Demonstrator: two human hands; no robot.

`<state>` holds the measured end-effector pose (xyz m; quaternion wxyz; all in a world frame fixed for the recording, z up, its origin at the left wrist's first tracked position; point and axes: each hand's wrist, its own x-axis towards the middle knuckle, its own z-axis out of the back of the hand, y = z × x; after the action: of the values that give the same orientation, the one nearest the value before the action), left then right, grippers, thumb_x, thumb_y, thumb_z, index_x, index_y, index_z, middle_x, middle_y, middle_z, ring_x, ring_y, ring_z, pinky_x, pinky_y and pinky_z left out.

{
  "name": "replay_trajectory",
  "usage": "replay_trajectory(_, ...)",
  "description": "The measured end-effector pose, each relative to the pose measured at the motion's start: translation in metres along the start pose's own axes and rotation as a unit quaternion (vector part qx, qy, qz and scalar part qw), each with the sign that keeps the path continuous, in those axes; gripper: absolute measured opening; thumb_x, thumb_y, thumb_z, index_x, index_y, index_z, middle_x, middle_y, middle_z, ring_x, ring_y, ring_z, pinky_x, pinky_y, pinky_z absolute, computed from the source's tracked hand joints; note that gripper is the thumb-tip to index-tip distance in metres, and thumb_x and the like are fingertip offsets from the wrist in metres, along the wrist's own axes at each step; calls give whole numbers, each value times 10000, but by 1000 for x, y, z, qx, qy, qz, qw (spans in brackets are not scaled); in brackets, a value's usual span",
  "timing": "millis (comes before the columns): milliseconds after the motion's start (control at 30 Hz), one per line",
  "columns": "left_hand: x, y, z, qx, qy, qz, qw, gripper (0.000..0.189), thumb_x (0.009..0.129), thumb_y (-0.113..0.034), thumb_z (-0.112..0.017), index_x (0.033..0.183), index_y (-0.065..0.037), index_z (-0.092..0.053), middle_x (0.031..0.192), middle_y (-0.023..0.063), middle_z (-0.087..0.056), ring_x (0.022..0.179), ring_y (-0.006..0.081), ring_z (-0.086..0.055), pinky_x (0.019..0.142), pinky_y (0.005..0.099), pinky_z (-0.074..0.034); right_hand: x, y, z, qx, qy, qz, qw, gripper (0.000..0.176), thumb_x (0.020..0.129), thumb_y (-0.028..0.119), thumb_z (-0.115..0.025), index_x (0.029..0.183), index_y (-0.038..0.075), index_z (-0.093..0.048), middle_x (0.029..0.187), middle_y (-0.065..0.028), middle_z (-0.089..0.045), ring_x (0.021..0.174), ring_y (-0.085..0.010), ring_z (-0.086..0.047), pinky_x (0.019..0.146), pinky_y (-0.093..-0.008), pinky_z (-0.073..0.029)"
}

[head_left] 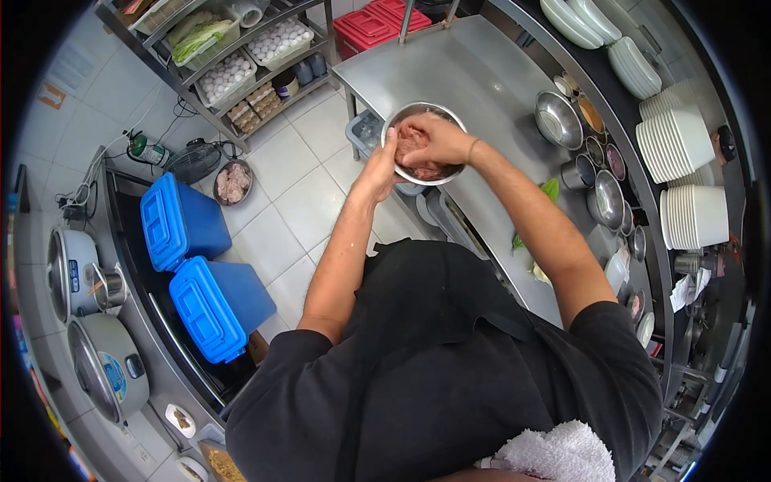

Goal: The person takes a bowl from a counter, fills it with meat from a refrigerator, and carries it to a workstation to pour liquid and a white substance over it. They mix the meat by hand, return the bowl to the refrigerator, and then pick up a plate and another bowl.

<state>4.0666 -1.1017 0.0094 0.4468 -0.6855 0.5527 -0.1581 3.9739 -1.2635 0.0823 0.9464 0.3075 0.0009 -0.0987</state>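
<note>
My left hand (381,170) grips a round steel mixing bowl (458,120) by its left side, thumb over the rim. The bowl is held up beside the edge of the steel worktable. Inside lies pink raw minced meat (411,147). My right hand (442,140) reaches in over the rim with its fingers curled into the meat. The fingertips are partly hidden by the meat.
The steel worktable (490,76) carries steel bowls (558,120) and green leaves (549,189) on the right. Stacked white bowls (679,149) stand on a shelf. Blue lidded bins (210,309), a bowl of pale meat (233,183) and an egg rack (277,40) are on the left.
</note>
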Motion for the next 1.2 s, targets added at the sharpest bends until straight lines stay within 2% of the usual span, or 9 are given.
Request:
replay_trajectory(67,1,-1,3,29,12,24,999,724,1073,-619,-328,1505,-45,-420,1378,175,-612,1222,305,-644,953,515,-582,5,-12,-18,-19,21,94,995,407,772,295,-801,1106,90,-690,1168,-190,-636,1116,-365,-626,975,-449,-498)
replay_trajectory(200,9,14,1,115,22,75,990,723,1082,-593,-335,1565,-55,-317,1491,198,-499,1302,342,-572,953,542,-580,-11,-2,-33,-61,109,-76,989,115,790,136,-709,870,57,-732,874,-210,-733,847,-382,-716,768,-476,-554)
replay_trajectory(333,11,15,-5,102,69,123,985,738,1084,-586,-331,1604,-73,-230,1556,207,-413,1357,365,-514,934,560,-588,-20,-23,-23,-103,82,-62,989,136,770,27,-647,885,66,-710,855,-163,-731,853,-389,-690,764,-457,-542)
replay_trajectory(533,17,12,-12,93,-25,63,993,702,1093,-557,-343,1559,-35,-300,1477,220,-491,1272,360,-584,887,539,-606,-30,-48,2,15,121,9,992,345,891,118,-651,1236,122,-648,1163,-205,-642,1061,-396,-622,922,-437,-512)
replay_trajectory(667,24,18,-28,102,-48,61,992,693,1091,-563,-351,1532,-29,-363,1434,225,-535,1235,347,-607,907,550,-581,-48,-40,-23,-155,76,53,984,300,846,175,-675,1141,124,-658,1081,-213,-671,1090,-399,-643,955,-479,-517)
replay_trajectory(767,38,31,-28,112,-3,81,990,698,1090,-570,-344,1527,-27,-365,1432,220,-538,1222,343,-613,908,556,-576,-53,-12,-8,-194,153,-45,968,263,850,181,-660,1105,117,-671,1049,-194,-686,1023,-387,-675,936,-468,-539)
replay_trajectory(900,32,27,-56,109,69,118,985,736,1092,-565,-328,1498,47,-379,1454,236,-525,1285,352,-593,941,558,-590,-72,-72,-20,-234,-37,-15,971,219,856,173,-652,1053,122,-732,1122,-170,-725,1054,-371,-694,907,-467,-565)
replay_trajectory(1033,38,28,-95,103,108,119,982,764,1089,-581,-299,1545,32,-310,1512,234,-469,1336,368,-555,965,558,-584,-90,-71,30,-166,-22,-149,975,278,877,121,-648,1140,118,-738,1220,-155,-711,1152,-379,-665,1005,-457,-533)
replay_trajectory(1200,67,65,-130,61,67,92,992,759,1084,-603,-267,1542,-2,-332,1504,211,-492,1335,349,-563,997,531,-572,-145,-89,77,-74,-7,26,997,433,826,72,-685,1258,62,-648,1453,-171,-542,1312,-348,-568,1076,-418,-493)
